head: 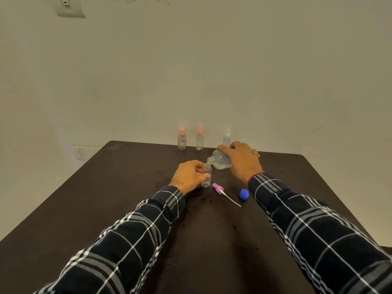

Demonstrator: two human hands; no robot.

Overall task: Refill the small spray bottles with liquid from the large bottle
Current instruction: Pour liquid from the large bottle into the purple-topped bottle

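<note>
My left hand (189, 176) grips a small clear spray bottle (207, 176) that stands upright and uncapped on the dark table (106, 198). My right hand (242, 159) holds the large clear bottle (220, 161) tipped on its side, its neck right over the small bottle's mouth. The small bottle's pink spray head (218, 188) with its white tube lies on the table just in front. A blue cap (244, 193) lies to the right of it.
Three small spray bottles stand along the table's far edge: two with pink tops (182, 140) (199, 139) and one with a white top (226, 137), partly behind my right hand. A pale wall rises behind the table.
</note>
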